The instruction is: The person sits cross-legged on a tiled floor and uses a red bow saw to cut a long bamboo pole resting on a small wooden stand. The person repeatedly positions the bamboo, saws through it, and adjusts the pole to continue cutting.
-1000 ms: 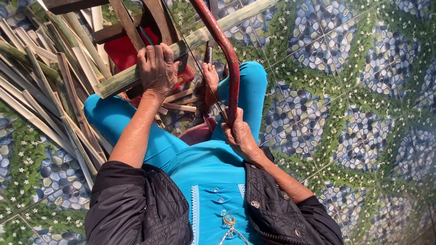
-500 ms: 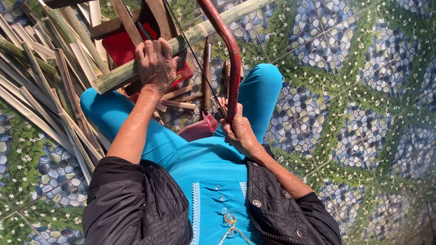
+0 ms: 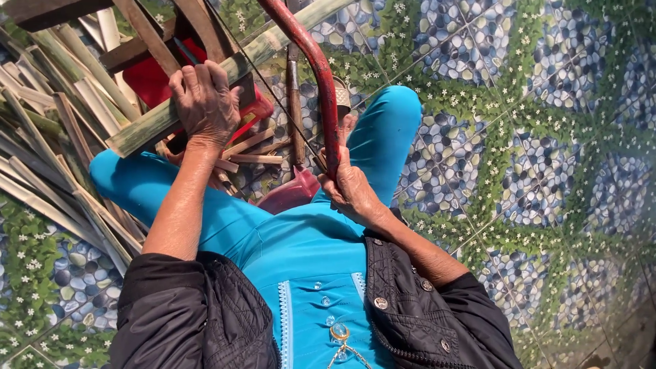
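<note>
— Where's the bamboo point(image 3: 225, 75)?
— Under my left hand point(image 3: 203, 102), gripped; it runs from lower left to upper right over my knees.
— Right hand point(image 3: 350, 190)?
— Closed round the red saw point(image 3: 316, 65), frame pointing away from me.

Red bow saw frame point(image 3: 318, 75), pale green bamboo point(image 3: 205, 89), turquoise trousers point(image 3: 383, 137), blue-green pebble-patterned floor point(image 3: 533, 137)

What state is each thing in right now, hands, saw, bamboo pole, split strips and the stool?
left hand: pressed down on the bamboo pole, gripping it.
right hand: closed around the red bow saw frame.
bamboo pole: whole, lying across the wooden stool.
red bow saw: held, its thin blade reaching the pole.
split strips: piled loose on the floor.
wooden stool: standing, bearing the pole.
</note>
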